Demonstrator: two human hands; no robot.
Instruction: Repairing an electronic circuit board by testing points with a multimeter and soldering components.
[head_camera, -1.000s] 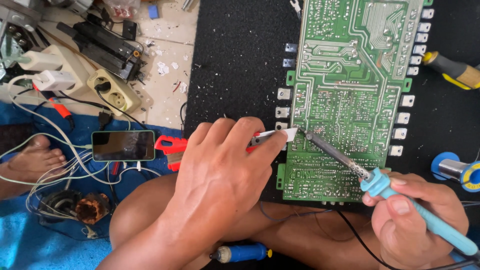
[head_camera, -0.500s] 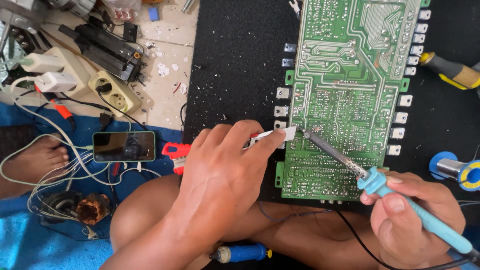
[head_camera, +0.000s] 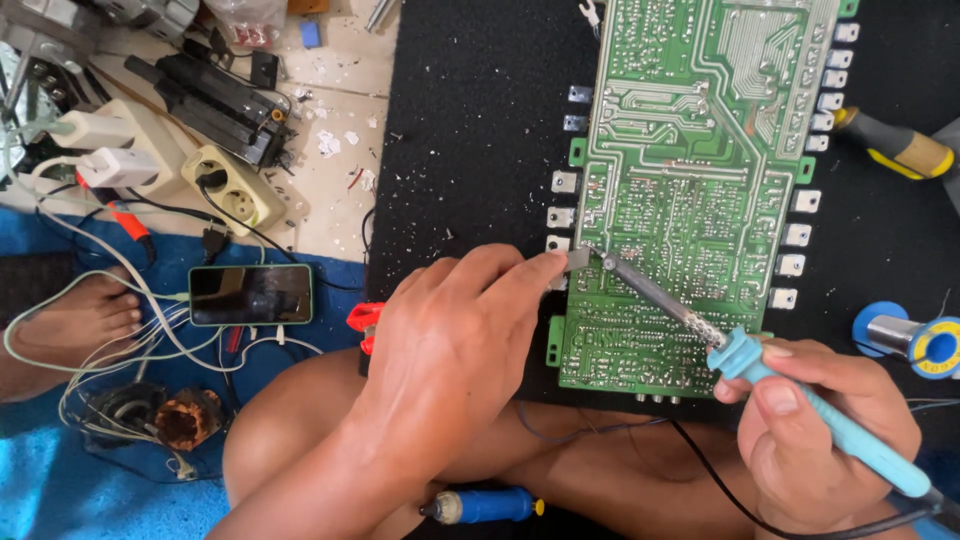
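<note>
Soldering iron (head_camera: 770, 375), gripped in the right hand (head_camera: 815, 440) at lower right, touches the green circuit board (head_camera: 700, 180); left hand (head_camera: 450, 350) pinches a small tool (head_camera: 578, 259) there.

The setting is an informal electronics repair spot on a floor, not a bench. At centre, a large green printed circuit board (head_camera: 690, 190) lies solder side up on a black foam mat (head_camera: 470, 150), with a blue-handled soldering iron (head_camera: 800, 400) and a solder spool (head_camera: 925, 340) at lower right. The left shows beige socket strips (head_camera: 225, 185), tangled white cables (head_camera: 100, 330), a copper-wound motor core (head_camera: 185, 418) and a blue cloth (head_camera: 60, 480).
</note>
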